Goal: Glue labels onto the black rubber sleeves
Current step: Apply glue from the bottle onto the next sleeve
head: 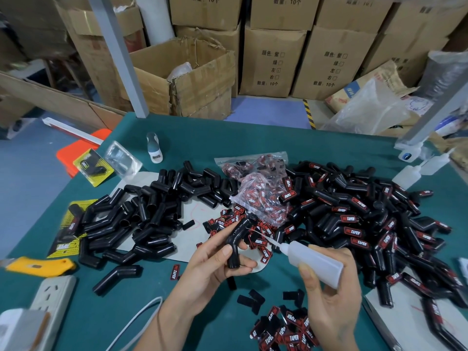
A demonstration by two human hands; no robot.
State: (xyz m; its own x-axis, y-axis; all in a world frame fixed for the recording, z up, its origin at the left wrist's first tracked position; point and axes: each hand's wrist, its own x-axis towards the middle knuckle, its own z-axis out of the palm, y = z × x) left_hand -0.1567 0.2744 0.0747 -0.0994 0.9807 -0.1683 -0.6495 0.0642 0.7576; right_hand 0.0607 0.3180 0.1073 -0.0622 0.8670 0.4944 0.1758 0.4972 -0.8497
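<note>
My left hand point(215, 264) grips a bent black rubber sleeve point(236, 240) above the green table. My right hand point(329, 287) holds a translucent glue bottle point(312, 259), whose thin nozzle points left toward the sleeve's upper half. A heap of unlabelled sleeves point(152, 214) lies to the left. Another heap of sleeves with red-and-black labels point(367, 224) lies to the right. Loose labels point(286, 330) sit near my right wrist, and more spill from a clear plastic bag point(260, 196) in the middle.
A yellow utility knife point(40, 267) and a white power strip point(50, 297) lie at the left edge. Spare glue bottles point(410, 173) stand at the far right. Packaged sleeves on yellow cards point(92, 167) lie at the left. Cardboard boxes point(273, 62) are stacked behind the table.
</note>
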